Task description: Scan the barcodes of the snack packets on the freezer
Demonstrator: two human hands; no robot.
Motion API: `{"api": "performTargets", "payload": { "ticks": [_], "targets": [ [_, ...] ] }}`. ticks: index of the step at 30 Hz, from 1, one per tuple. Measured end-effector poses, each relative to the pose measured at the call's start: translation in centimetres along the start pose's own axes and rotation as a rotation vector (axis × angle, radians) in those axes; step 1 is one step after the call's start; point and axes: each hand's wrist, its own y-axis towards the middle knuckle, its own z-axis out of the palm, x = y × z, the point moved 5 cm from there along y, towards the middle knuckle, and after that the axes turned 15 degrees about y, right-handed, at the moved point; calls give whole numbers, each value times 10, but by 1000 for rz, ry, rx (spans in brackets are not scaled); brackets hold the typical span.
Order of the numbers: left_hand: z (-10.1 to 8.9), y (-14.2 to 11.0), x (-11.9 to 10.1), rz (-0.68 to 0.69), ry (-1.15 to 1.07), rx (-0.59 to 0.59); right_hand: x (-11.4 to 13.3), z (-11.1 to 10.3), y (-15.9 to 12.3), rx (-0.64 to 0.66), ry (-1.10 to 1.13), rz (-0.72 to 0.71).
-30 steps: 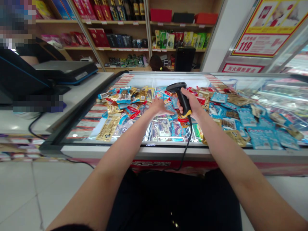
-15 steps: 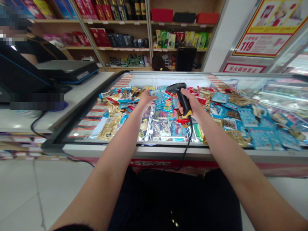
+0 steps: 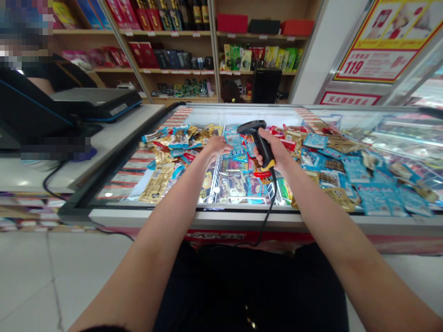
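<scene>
Scanner, black with yellow trim, is sitting in the closed grip of the right hand, its handle slanting and its head pointing toward the far left. The hand is holding it above the packets in the middle of a display case. A black cable is hanging from the base of the handle, crossing the case's front edge.

Just left of the scanner, the left hand is reaching over the goods with fingers curling beside a light-blue packet; whether they are pinching it, I cannot tell.

Nearer the front rim, dark printed packets are lying beside a white wire divider. Gold packets are lying in a loose heap with blue and red ones on the left, while blue packets are spreading across the right.

The display case is running across the view. A white counter is adjoining it on the left, bearing a flat-topped black device. A person in a dark top is standing behind. Beyond, wooden shelves are holding boxes and bottles, and a red-and-yellow sign is showing "119".
</scene>
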Motion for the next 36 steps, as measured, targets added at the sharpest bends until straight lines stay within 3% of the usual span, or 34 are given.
{"api": "performTargets", "payload": {
  "ticks": [8,36],
  "targets": [
    [4,4,0,84,91,-11,-4,1,1,30,-10,38],
    [2,4,1,50,103,-34,-4,5,-4,69,-37,76]
  ]
}}
